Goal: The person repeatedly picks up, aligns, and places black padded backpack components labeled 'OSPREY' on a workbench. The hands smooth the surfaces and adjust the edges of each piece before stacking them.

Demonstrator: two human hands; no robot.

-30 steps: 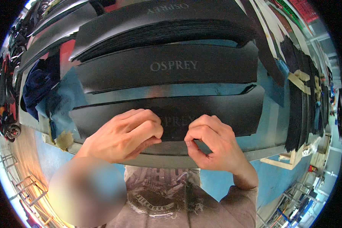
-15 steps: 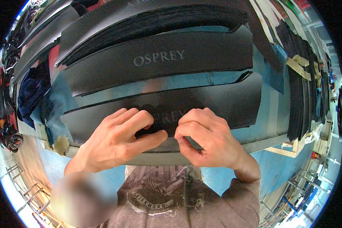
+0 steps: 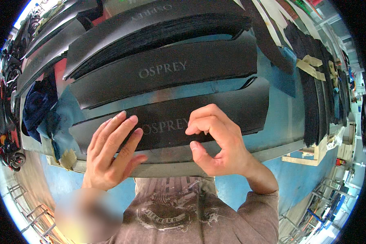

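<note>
The nearest black panel (image 3: 227,107), long and flat with dull grey lettering, lies along the near edge of the table. My left hand (image 3: 112,148) is over its left end, fingers stretched out with the thumb apart and nothing in them. Over the right half of the same panel is my right hand (image 3: 221,140). Its fingers are curled, and a gap shows between the thumb and the forefinger, with nothing visible there. A second lettered black panel (image 3: 215,61) lies just beyond. Whether either hand touches the near panel, I cannot tell.
Beyond lies a thick stack of black sheets (image 3: 158,44). Dark blue cloth (image 3: 40,97) is bunched at the left. Long black strips (image 3: 313,97) with tan tape (image 3: 311,67) hang over the right side. A wooden frame (image 3: 309,158) stands below the table's right edge.
My left hand has drawn back to the left and its fingers have straightened. The right hand's thumb and forefinger have parted. The view has shifted slightly; the panels stay in place.
</note>
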